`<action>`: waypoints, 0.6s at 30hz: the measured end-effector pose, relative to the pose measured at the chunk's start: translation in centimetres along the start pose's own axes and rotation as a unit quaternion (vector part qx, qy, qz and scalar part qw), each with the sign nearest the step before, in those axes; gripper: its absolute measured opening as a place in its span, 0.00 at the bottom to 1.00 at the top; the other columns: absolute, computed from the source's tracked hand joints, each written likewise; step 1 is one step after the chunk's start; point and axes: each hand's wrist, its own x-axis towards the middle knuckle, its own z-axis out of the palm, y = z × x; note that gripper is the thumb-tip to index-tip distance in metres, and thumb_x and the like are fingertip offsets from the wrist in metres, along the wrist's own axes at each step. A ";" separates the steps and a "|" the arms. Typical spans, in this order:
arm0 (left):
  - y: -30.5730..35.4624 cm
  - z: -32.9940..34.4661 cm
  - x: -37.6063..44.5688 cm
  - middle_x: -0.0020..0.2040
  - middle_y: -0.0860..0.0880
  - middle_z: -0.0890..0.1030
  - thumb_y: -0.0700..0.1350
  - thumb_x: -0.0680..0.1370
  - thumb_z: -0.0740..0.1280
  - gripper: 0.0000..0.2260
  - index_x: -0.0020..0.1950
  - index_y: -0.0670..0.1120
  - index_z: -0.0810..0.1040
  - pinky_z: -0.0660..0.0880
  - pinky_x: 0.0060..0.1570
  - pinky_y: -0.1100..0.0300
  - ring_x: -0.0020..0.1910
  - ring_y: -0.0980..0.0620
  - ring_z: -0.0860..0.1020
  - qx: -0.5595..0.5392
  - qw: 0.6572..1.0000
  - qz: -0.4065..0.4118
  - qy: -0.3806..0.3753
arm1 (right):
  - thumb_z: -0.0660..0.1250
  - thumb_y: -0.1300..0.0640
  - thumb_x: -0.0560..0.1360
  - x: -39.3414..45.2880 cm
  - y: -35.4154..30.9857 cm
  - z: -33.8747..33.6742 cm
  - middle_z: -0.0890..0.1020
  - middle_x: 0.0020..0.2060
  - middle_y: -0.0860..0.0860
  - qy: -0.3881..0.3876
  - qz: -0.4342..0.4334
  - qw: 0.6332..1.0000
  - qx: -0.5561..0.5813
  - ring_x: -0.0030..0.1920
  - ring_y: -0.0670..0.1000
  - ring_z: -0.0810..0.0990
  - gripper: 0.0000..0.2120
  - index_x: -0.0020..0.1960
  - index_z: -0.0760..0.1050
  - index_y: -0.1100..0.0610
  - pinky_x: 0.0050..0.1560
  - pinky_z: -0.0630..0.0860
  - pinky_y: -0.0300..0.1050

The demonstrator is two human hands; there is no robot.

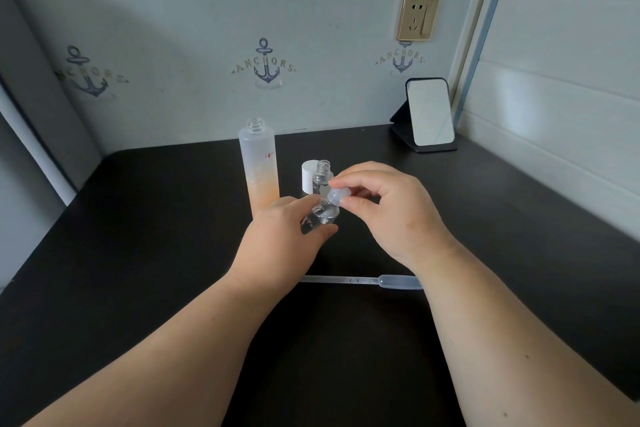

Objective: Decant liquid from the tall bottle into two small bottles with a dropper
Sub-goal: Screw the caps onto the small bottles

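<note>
Clear plastic marks the grip: the left hand (277,229) holds a small bottle (320,217), tilted, its fingers and thumb curled round the body, above the dark table (138,253). The right hand (388,205) pinches a translucent cap (335,197) between thumb and fingertips, right at the neck of that bottle; whether the cap sits on the thread cannot be told. Just behind the held bottle stands a second small bottle (323,177), upright and uncapped, with a white cap (308,175) touching or just beside it on its left. Left of the held bottle, near the left hand's knuckles, the tall bottle (259,163) stands upright and open, frosted above, with orange liquid in its lower part. Nearer the person than the held bottle, a dropper (360,280) lies flat on the table, bulb to the right, partly hidden by both wrists. Well behind and to the right of the held bottle, a mirror (429,115) leans on its stand by the wall (207,11), below a socket (417,16).
</note>
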 end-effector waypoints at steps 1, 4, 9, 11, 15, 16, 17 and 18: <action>0.0 0.0 0.0 0.43 0.57 0.77 0.53 0.78 0.72 0.14 0.62 0.55 0.81 0.73 0.41 0.66 0.42 0.57 0.77 -0.001 1.000 0.000 0.002 | 0.74 0.66 0.75 0.0 0.0 0.0 0.84 0.51 0.44 0.001 0.001 1.000 -0.002 0.51 0.43 0.81 0.13 0.56 0.86 0.53 0.50 0.78 0.31; 0.0 0.1 -0.1 0.41 0.58 0.76 0.53 0.77 0.72 0.11 0.59 0.55 0.82 0.71 0.39 0.67 0.41 0.58 0.76 -0.006 1.000 0.003 0.006 | 0.75 0.62 0.75 0.0 -0.1 0.2 0.83 0.48 0.44 0.008 0.014 1.000 0.007 0.47 0.43 0.82 0.11 0.56 0.85 0.53 0.48 0.77 0.31; 0.0 0.2 0.0 0.42 0.57 0.77 0.54 0.77 0.72 0.12 0.60 0.54 0.82 0.75 0.41 0.63 0.41 0.57 0.77 -0.009 1.000 0.003 0.007 | 0.72 0.60 0.78 0.0 -0.2 0.1 0.82 0.55 0.44 0.001 0.029 0.999 0.017 0.51 0.43 0.82 0.12 0.61 0.83 0.53 0.50 0.77 0.32; 0.0 0.2 0.0 0.41 0.56 0.77 0.54 0.77 0.72 0.11 0.58 0.53 0.82 0.76 0.42 0.60 0.41 0.57 0.77 -0.008 1.000 0.005 0.008 | 0.70 0.63 0.79 -0.1 -0.2 0.1 0.82 0.58 0.43 -0.006 0.027 0.999 0.039 0.54 0.43 0.82 0.14 0.63 0.82 0.53 0.52 0.78 0.34; 0.0 0.2 0.0 0.41 0.56 0.77 0.53 0.77 0.73 0.12 0.58 0.53 0.82 0.74 0.41 0.63 0.41 0.57 0.76 -0.004 1.000 0.010 0.013 | 0.73 0.59 0.77 -0.1 -0.1 0.4 0.83 0.49 0.42 0.008 0.053 0.998 0.023 0.48 0.41 0.81 0.10 0.58 0.85 0.52 0.47 0.75 0.30; 0.0 0.2 0.0 0.42 0.56 0.77 0.53 0.77 0.72 0.12 0.59 0.53 0.82 0.74 0.41 0.64 0.41 0.57 0.77 0.000 1.000 0.011 0.011 | 0.73 0.57 0.77 -0.1 -0.1 0.4 0.83 0.48 0.42 0.015 0.059 0.998 0.018 0.48 0.40 0.81 0.10 0.58 0.85 0.52 0.46 0.75 0.30; 0.0 0.2 0.0 0.42 0.56 0.78 0.53 0.77 0.72 0.13 0.60 0.53 0.82 0.75 0.42 0.64 0.41 0.57 0.77 0.002 1.000 0.011 0.008 | 0.73 0.56 0.77 -0.1 -0.1 0.4 0.83 0.49 0.42 0.016 0.062 0.998 0.020 0.48 0.40 0.81 0.10 0.58 0.84 0.52 0.46 0.75 0.30; 0.0 0.2 0.0 0.43 0.56 0.78 0.54 0.77 0.72 0.13 0.61 0.53 0.82 0.75 0.42 0.64 0.42 0.57 0.77 0.003 1.000 0.011 0.007 | 0.73 0.57 0.77 -0.1 -0.1 0.4 0.82 0.52 0.42 0.012 0.060 0.998 0.026 0.50 0.40 0.81 0.11 0.60 0.83 0.52 0.47 0.76 0.31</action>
